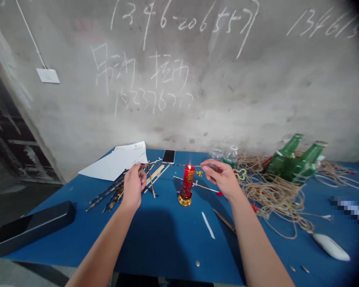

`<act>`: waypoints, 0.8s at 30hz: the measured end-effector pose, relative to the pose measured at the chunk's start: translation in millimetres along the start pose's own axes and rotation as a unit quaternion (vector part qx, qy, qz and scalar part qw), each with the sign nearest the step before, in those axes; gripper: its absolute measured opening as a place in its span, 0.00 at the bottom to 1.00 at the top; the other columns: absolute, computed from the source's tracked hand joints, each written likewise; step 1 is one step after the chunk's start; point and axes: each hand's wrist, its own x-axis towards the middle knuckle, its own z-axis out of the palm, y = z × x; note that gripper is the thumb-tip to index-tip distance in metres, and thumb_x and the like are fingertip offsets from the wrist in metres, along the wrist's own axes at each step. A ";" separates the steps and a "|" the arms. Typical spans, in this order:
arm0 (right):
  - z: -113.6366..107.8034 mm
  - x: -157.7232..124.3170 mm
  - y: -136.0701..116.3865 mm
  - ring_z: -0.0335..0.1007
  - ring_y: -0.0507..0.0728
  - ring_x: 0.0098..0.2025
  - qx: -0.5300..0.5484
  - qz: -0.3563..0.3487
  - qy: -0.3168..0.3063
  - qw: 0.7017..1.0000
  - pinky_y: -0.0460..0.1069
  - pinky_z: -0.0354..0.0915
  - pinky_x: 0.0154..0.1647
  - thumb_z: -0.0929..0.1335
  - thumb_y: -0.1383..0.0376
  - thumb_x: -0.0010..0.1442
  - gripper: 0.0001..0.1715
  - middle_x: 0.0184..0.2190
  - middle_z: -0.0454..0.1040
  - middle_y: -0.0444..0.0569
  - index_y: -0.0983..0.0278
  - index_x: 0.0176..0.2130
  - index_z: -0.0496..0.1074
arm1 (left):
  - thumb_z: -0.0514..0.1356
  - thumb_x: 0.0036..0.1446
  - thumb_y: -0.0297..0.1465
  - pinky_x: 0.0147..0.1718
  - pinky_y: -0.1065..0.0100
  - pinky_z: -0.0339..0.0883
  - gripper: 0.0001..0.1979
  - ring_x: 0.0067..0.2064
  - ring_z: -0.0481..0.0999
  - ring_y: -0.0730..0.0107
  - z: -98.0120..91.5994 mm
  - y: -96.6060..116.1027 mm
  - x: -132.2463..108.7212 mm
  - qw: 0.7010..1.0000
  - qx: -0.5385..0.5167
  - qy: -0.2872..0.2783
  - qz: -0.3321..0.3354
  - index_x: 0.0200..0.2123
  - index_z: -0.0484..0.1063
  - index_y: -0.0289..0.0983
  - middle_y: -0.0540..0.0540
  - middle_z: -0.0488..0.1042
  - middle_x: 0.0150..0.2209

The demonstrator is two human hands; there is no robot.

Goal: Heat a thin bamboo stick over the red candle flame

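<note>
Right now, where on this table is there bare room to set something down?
The widest bare patch is in front of the candle, between the black case and the white strip, though the left forearm crosses above it. A smaller one lies between the case and the paper. Sticks crowd the candle's left; rope and green bottles crowd the right.

On the grey wall (227, 99), a white handwritten number (184, 24) starts "1346-20655"; Chinese characters (140, 71) below include "吊"; a lower number (154, 100) begins "15237"; another number (326, 24), right, starts "1346"; print on the paper (116, 161) and candle (188, 181) is illegible.
</note>
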 end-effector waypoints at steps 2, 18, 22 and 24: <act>0.4 0.4 1.8 0.63 0.50 0.22 -0.001 -0.004 -0.006 1.000 0.44 0.51 0.17 0.80 0.53 0.56 0.16 0.23 0.70 0.44 0.61 0.40 0.84 | 0.59 0.65 0.41 0.15 0.74 0.42 0.13 0.17 0.50 0.78 -0.2 -0.6 0.6 1.000 -0.004 0.006 0.004 0.35 0.72 0.38 0.57 0.58 0.17; 0.0 1.8 7.2 0.64 0.51 0.24 -0.022 0.004 -0.021 1.000 0.45 0.55 0.18 0.79 0.52 0.57 0.17 0.25 0.72 0.45 0.60 0.41 0.85 | 0.61 0.65 0.44 0.14 0.75 0.43 0.13 0.17 0.53 0.77 2.5 4.0 -3.6 0.999 0.021 0.021 0.040 0.37 0.72 0.40 0.57 0.60 0.18; 1.6 1.6 5.7 0.64 0.52 0.23 -0.028 0.004 -0.025 0.999 0.46 0.55 0.19 0.79 0.51 0.57 0.18 0.25 0.72 0.45 0.60 0.42 0.85 | 0.64 0.64 0.45 0.14 0.76 0.43 0.15 0.17 0.51 0.78 3.6 6.2 -5.4 0.999 -0.001 -0.002 0.047 0.38 0.73 0.39 0.57 0.57 0.18; 2.5 1.4 5.0 0.64 0.52 0.24 -0.028 0.005 -0.029 0.999 0.46 0.55 0.19 0.79 0.51 0.58 0.18 0.25 0.72 0.45 0.60 0.42 0.85 | 0.65 0.64 0.46 0.15 0.76 0.43 0.16 0.17 0.50 0.79 3.4 6.3 -5.6 0.999 -0.008 -0.017 0.043 0.39 0.74 0.39 0.58 0.57 0.18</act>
